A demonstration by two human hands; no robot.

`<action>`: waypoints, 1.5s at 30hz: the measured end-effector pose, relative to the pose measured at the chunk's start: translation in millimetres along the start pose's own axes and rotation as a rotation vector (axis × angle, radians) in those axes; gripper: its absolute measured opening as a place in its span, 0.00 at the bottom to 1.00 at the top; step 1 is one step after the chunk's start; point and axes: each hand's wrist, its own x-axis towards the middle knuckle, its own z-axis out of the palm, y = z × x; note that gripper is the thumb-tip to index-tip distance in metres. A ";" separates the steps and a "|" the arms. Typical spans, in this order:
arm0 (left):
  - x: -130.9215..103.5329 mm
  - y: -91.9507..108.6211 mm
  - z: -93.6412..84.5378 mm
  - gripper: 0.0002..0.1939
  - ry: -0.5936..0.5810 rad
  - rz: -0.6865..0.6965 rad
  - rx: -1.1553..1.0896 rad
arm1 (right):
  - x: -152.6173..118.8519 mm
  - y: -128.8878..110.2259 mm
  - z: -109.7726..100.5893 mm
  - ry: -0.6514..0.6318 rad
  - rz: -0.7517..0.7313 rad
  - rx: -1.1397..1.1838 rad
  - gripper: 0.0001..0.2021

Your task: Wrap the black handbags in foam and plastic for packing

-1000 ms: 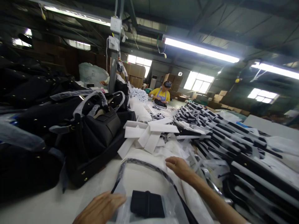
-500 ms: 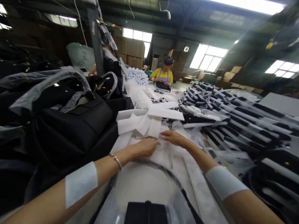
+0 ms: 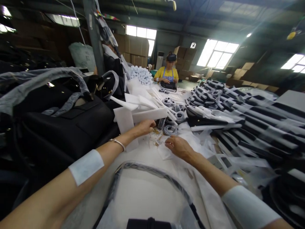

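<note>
My left hand (image 3: 145, 127) reaches forward over the table, beside white foam strips (image 3: 152, 114); its bent fingers are loosely apart and hold nothing I can see. My right hand (image 3: 179, 146) is open, fingers slightly curled, above a thin white sheet (image 3: 165, 152). Between the hands lies a small tangle of tags and strings (image 3: 156, 137). Just beyond are coiled straps in clear wrap (image 3: 170, 129). Nearest to me stands a bag part with a wrapped dark handle (image 3: 143, 166) arching up; its lower part is cut off by the frame.
Black handbags (image 3: 69, 133) with wrapped handles are heaped at left. At right lies a large pile of black straps with white wrapping (image 3: 257, 121). A co-worker in yellow (image 3: 166, 74) sits at the far end, near a stack of white rolls (image 3: 140, 75).
The foam strips have shifted left and away, uncovering the tags, strings and coiled straps. My left hand has moved forward; my hands are farther apart.
</note>
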 end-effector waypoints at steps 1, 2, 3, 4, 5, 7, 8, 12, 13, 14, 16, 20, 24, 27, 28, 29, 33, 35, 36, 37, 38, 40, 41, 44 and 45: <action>0.0 2.6 7.1 0.18 -0.051 0.012 0.026 | 4.9 -7.3 1.8 0.015 -0.035 0.001 0.14; 0.5 5.6 15.4 0.17 -0.093 0.024 0.057 | 9.0 -13.3 3.9 0.014 -0.070 0.000 0.13; 1.8 8.7 24.2 0.19 -0.128 0.025 0.089 | 12.2 -17.7 6.2 0.003 -0.100 -0.004 0.13; 3.9 11.7 32.6 0.23 -0.159 0.012 0.118 | 14.3 -20.2 8.3 -0.015 -0.122 -0.012 0.13; 6.8 14.4 39.8 0.28 -0.187 -0.012 0.147 | 15.1 -20.7 10.0 -0.034 -0.131 -0.024 0.13; 13.9 18.4 48.9 0.34 -0.234 -0.073 0.197 | 13.1 -16.7 11.6 -0.065 -0.113 -0.053 0.13; 17.6 19.7 50.6 0.33 -0.248 -0.097 0.216 | 10.8 -12.9 11.3 -0.078 -0.096 -0.067 0.13; 26.9 21.7 44.5 0.21 -0.228 -0.145 0.265 | -1.3 4.2 6.7 -0.140 -0.024 -0.126 0.13; 26.8 22.2 42.3 0.19 -0.223 -0.152 0.270 | -3.8 6.9 5.7 -0.150 -0.010 -0.139 0.12; 25.4 22.8 40.6 0.18 -0.223 -0.157 0.274 | -5.9 8.9 5.1 -0.156 0.001 -0.151 0.12; 18.9 24.2 39.4 0.16 -0.235 -0.164 0.278 | -8.9 10.7 4.9 -0.158 0.016 -0.169 0.11; -7.7 24.1 38.6 0.14 -0.267 -0.177 0.272 | -13.5 13.8 6.7 -0.146 0.034 -0.173 0.09; -43.6 14.9 23.5 0.12 -0.312 -0.196 0.220 | -20.5 22.1 7.1 -0.126 0.072 -0.161 0.07; -67.0 8.0 1.3 0.09 -0.250 -0.200 0.121 | -27.0 23.0 2.7 -0.093 0.099 -0.134 0.06; -73.3 7.5 -6.6 0.08 -0.202 -0.197 0.074 | -28.9 20.7 -0.1 -0.070 0.100 -0.119 0.06; -78.9 8.4 -14.3 0.06 -0.149 -0.190 0.019 | -30.6 16.8 -3.4 -0.039 0.099 -0.099 0.06; -98.4 25.9 -38.3 0.10 -0.012 -0.088 -0.279 | -34.0 -13.4 -20.6 0.108 0.081 0.019 0.10; -107.2 40.8 -46.6 0.13 -0.008 -0.005 -0.432 | -34.7 -34.8 -30.6 0.154 0.063 0.165 0.16; -111.0 49.0 -50.3 0.13 -0.012 0.037 -0.500 | -35.1 -46.1 -35.9 0.167 0.039 0.312 0.20; -114.2 57.4 -53.8 0.14 -0.016 0.076 -0.560 | -35.7 -57.4 -41.3 0.166 0.001 0.503 0.25; -116.8 65.7 -57.2 0.14 -0.018 0.111 -0.613 | -36.5 -68.4 -46.8 0.151 -0.051 0.716 0.30; -120.1 81.3 -63.8 0.14 -0.021 0.163 -0.698 | -38.7 -87.7 -57.4 0.083 -0.165 1.087 0.34; -121.2 88.2 -67.1 0.14 -0.021 0.181 -0.731 | -40.1 -95.5 -62.2 0.043 -0.203 1.192 0.32; -125.8 102.4 -76.4 0.15 0.003 0.215 -0.808 | -46.4 -109.7 -73.5 0.002 -0.180 1.315 0.22; -128.7 104.6 -79.0 0.16 0.020 0.224 -0.831 | -49.5 -112.0 -76.5 0.008 -0.152 1.323 0.21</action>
